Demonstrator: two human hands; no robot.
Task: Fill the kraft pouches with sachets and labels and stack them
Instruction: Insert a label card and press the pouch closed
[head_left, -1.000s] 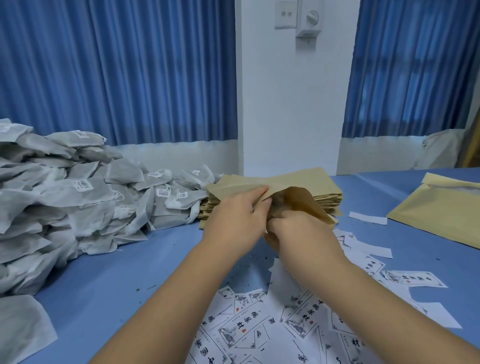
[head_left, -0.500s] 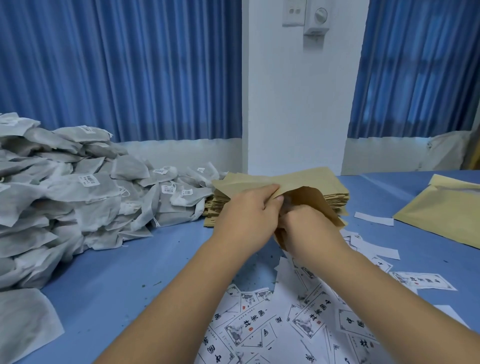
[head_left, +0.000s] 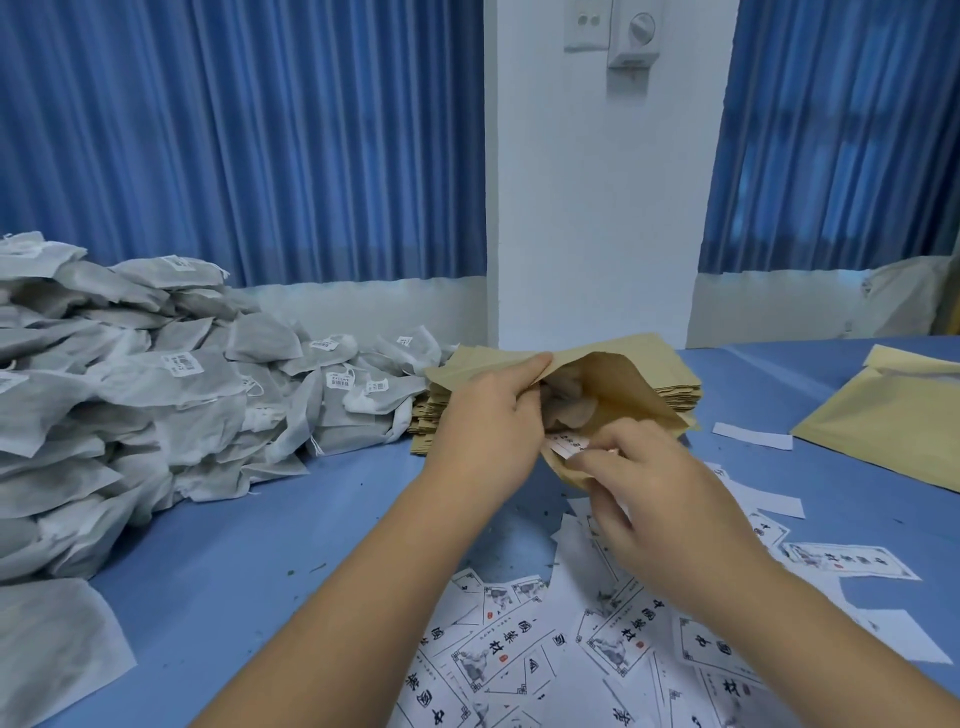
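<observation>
My left hand (head_left: 488, 415) grips the upper lip of a brown kraft pouch (head_left: 623, 387) and holds its mouth wide. Grey sachets (head_left: 563, 402) show inside it. My right hand (head_left: 660, 488) pinches a white printed label (head_left: 569, 444) at the pouch's lower lip, partly inside the mouth. Behind the held pouch lies a flat stack of empty kraft pouches (head_left: 670, 389). A big heap of grey sachets (head_left: 156, 395) covers the left of the blue table (head_left: 249, 545). Loose printed labels (head_left: 597, 639) lie spread below my hands.
One larger kraft envelope (head_left: 883, 421) lies at the right. A single sachet (head_left: 47, 644) sits at the near left edge. A white pillar (head_left: 597, 208) and blue curtains stand behind the table. Small dark crumbs dot the tabletop.
The pouch mouth has opened wider, showing the sachets inside. My right hand has drawn back toward me and now holds a label at the opening.
</observation>
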